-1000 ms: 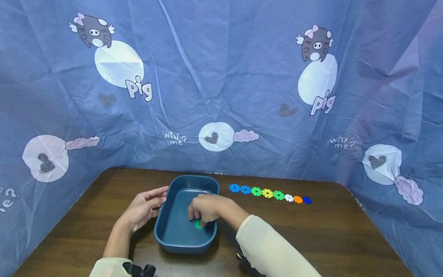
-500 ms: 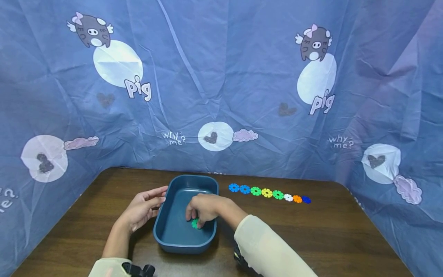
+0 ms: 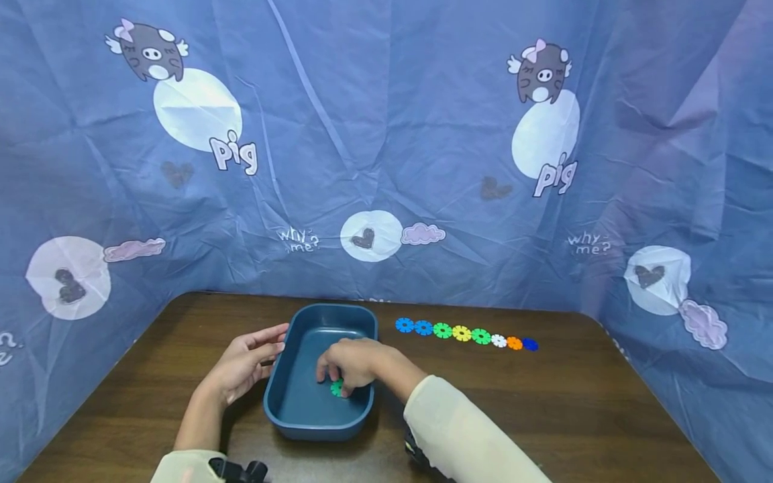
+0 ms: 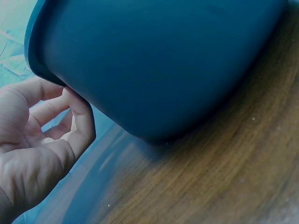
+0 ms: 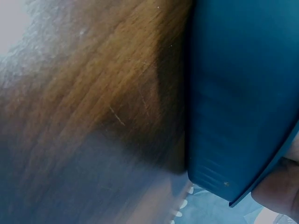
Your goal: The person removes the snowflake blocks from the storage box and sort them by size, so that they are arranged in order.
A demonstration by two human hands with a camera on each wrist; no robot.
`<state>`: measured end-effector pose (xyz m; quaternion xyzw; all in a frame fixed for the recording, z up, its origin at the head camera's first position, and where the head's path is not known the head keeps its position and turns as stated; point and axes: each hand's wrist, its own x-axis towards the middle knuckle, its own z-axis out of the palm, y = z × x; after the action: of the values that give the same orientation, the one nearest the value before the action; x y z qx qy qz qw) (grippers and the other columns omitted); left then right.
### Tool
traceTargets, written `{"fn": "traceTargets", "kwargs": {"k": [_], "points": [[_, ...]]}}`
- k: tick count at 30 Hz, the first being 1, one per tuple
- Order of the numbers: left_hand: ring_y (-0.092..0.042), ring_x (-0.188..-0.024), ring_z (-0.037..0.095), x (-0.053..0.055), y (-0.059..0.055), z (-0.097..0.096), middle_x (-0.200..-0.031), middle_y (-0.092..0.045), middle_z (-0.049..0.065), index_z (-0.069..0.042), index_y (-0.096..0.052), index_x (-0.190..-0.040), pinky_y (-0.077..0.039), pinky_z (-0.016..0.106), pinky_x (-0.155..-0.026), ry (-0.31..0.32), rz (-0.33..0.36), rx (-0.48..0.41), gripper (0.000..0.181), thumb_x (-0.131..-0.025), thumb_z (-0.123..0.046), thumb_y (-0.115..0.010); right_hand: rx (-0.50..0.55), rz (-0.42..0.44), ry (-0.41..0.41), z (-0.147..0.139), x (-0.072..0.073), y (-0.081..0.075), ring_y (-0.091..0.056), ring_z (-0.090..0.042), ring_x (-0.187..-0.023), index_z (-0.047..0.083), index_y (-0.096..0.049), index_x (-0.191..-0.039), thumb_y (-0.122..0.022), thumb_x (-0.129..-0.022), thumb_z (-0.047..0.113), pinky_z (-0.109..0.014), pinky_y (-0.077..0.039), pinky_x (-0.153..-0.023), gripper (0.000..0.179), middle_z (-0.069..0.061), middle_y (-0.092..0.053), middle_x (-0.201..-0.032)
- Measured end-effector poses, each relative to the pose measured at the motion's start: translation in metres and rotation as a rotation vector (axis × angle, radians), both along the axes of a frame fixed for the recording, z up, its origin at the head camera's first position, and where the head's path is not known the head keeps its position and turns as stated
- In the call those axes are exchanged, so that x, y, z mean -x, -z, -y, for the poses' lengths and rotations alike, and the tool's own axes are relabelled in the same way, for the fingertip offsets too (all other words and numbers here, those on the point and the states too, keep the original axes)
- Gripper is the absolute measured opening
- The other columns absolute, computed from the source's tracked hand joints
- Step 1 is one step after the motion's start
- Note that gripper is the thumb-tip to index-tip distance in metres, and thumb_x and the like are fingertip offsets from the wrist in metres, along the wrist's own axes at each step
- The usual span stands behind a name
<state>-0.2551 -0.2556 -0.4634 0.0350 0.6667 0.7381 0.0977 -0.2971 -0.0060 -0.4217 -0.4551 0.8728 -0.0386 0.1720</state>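
Note:
A blue plastic bin (image 3: 320, 427) stands on the wooden table. My left hand (image 3: 238, 369) is at its left side, fingertips and bent thumb touching the outer wall just under the rim, as the left wrist view also shows. Inside the bin, my right hand (image 3: 353, 362) reaches down over the right rim with bent fingers. Between its thumb and fingers, at the bin floor, is a green notched flower disc (image 3: 336, 388), partly covered by the thumb. In the right wrist view the bin's outer wall (image 5: 238, 93) hides the disc and most of the hand.
A row of several notched discs in blue, green, yellow (image 3: 461, 333), white, orange and dark blue lies on the table (image 3: 543, 402) behind and right of the bin. A blue printed curtain (image 3: 386, 168) surrounds the table's back and sides.
Early on, the green disc slid slightly left along the bin floor with my right hand. The left hand keeps its place at the bin. The whole head view shifts slightly.

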Motion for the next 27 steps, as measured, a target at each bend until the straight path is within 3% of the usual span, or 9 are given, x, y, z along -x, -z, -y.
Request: {"fn": "traceTargets", "kwargs": {"k": [9,19,27], "points": [[-0.064,-0.108,0.013,0.0008,0.0013,0.0008,-0.136,-0.058,0.012,0.006,-0.035,-0.155,-0.057,0.039,-0.09,0.001,-0.005,0.002,0.062,-0.102,-0.011,-0.062,0.027,-0.037,0.007,-0.0017,-0.0023,0.0,-0.055,0.003,-0.084,0.029,-0.076,-0.09,-0.091,-0.077,0.016,-0.016,-0.046,-0.074,0.023,0.017,-0.061,-0.088],[-0.064,-0.11,0.013,0.0016,0.0025,0.0004,-0.137,-0.057,0.014,0.005,-0.036,-0.155,-0.057,0.04,-0.091,-0.002,-0.004,0.005,0.062,-0.101,-0.01,-0.062,0.084,-0.014,-0.004,-0.004,-0.0006,-0.0003,-0.056,0.001,-0.079,0.027,-0.074,-0.091,-0.085,-0.084,0.01,-0.018,-0.047,-0.072,0.021,0.017,-0.064,-0.086],[-0.063,-0.11,0.014,0.0014,0.0017,0.0003,-0.136,-0.057,0.013,0.005,-0.037,-0.155,-0.057,0.04,-0.091,0.003,-0.003,0.015,0.062,-0.102,-0.012,-0.063,0.203,0.058,-0.05,-0.0089,0.0054,-0.0073,-0.063,-0.002,-0.089,0.017,-0.078,-0.1,-0.071,-0.091,-0.004,-0.015,-0.05,-0.08,0.023,0.014,-0.07,-0.09]]}}
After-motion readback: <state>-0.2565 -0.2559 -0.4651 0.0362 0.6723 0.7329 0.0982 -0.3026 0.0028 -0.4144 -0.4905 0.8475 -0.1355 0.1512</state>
